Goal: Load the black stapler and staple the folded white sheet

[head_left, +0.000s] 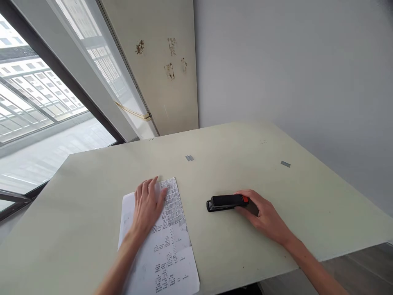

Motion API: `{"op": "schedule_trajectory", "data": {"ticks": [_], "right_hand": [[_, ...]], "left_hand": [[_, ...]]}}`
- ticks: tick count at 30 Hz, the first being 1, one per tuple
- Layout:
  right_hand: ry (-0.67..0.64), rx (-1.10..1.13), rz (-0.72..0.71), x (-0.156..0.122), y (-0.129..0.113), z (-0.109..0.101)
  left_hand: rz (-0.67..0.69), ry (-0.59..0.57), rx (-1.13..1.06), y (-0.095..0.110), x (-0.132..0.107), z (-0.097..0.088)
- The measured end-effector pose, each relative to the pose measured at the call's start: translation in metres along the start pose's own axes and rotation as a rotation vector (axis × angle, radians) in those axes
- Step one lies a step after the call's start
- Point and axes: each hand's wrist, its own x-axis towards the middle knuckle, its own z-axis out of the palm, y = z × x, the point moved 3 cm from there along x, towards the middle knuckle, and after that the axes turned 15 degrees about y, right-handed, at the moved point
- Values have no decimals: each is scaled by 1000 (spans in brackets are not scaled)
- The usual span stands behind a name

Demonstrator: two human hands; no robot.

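My left hand (148,205) lies on the printed paper sheets (172,262), fingers stretched toward their far edge. Small text and a dense block of print cover the sheets' right side. To the right, a black stapler (226,201) with a red patch near its rear rests on the table, its front end pointing left. My right hand (260,213) is closed around the stapler's rear end, thumb on the near side and fingers on the far side. A gap of bare table separates the stapler from the paper.
The pale table (233,164) carries small grey strips of tape (189,157) near the middle and another grey strip (285,164) at the right. Beyond stand a grey wall (291,61), a stained cream panel (166,98) and a window at the left.
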Motion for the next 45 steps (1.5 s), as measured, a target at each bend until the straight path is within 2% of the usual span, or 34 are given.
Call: {"op": "schedule_trajectory", "data": {"ticks": [3,8,12,15,20,28,34,39,45], "right_hand": [[0,13,-3,0,1,1],[-9,30,-10,-1,2,2],[7,22,-13,-1,2,1],[7,21,-7,-1,2,1],[-5,28,4,-1,4,2],[-9,44,12,0,2,2],[-2,41,9,1,2,1],[-9,44,18,1,2,2],[-1,46,6,1,3,2]], "left_hand": [[-68,32,2,-13,8,-1],[-41,72,-101,-20,-2,-18],[-4,19,-104,-31,-12,-29],[11,-33,-77,-37,-12,-28],[5,-67,-65,-26,-5,-11],[-24,1,-58,6,18,28],[-17,4,-80,14,41,52],[9,-15,-133,19,54,61],[-18,-21,-194,15,69,73]]}}
